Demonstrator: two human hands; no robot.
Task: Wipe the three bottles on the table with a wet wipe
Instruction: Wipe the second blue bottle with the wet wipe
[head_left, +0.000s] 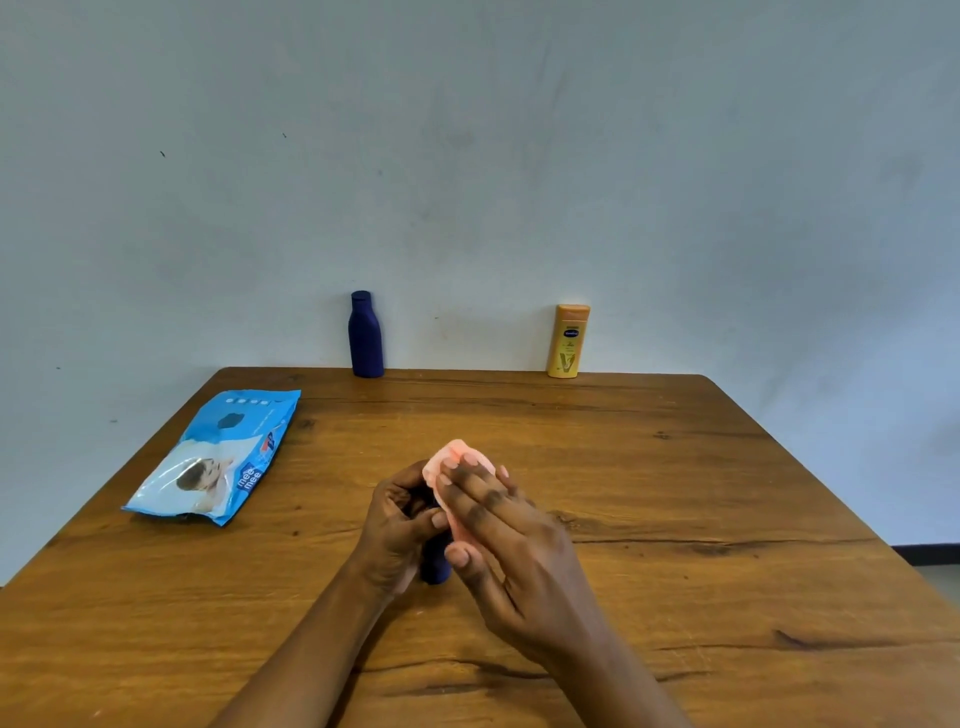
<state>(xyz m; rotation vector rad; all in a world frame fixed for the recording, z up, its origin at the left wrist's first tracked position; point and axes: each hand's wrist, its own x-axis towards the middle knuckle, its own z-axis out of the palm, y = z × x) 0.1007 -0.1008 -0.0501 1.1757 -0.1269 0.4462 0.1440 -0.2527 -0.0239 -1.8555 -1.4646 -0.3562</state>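
A blue wipes pack (213, 457) is lying at the left of the tabletop (675, 467). A tall blue bottle (366, 338) and a yellow bottle (568, 343) are standing well apart at its far edge. In the middle, the third bottle (436, 569) is mostly hiding behind both hands, with only its dark base showing. The left hand (395, 530) is gripping it with curled fingers. The right hand (519, 561) is clamping the pink wet wipe (447, 457) against it, fingers (483, 499) lying together across the wipe.
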